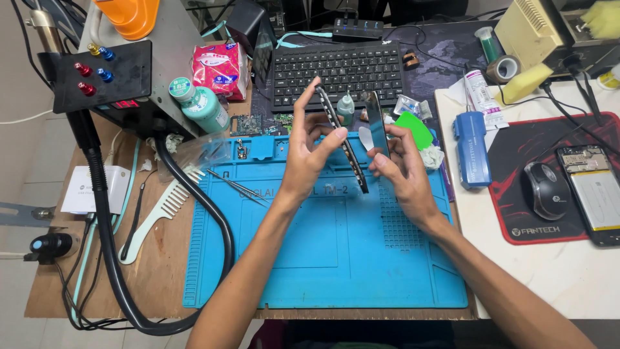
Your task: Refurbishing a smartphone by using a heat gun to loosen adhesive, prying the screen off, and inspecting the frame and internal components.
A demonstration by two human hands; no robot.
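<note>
Above ridged blue mat, thin phone frame, glossy panel

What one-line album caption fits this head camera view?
Left hand holds a thin dark phone frame, right hand a dark glossy panel, above a blue silicone work mat.

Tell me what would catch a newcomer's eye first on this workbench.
First, the two hands raised mid-frame over the blue work mat: the left hand holds a phone frame edge-on, the right hand a thin dark panel beside it. Then the black keyboard behind them and, far right, an opened phone beside the mouse.
</note>
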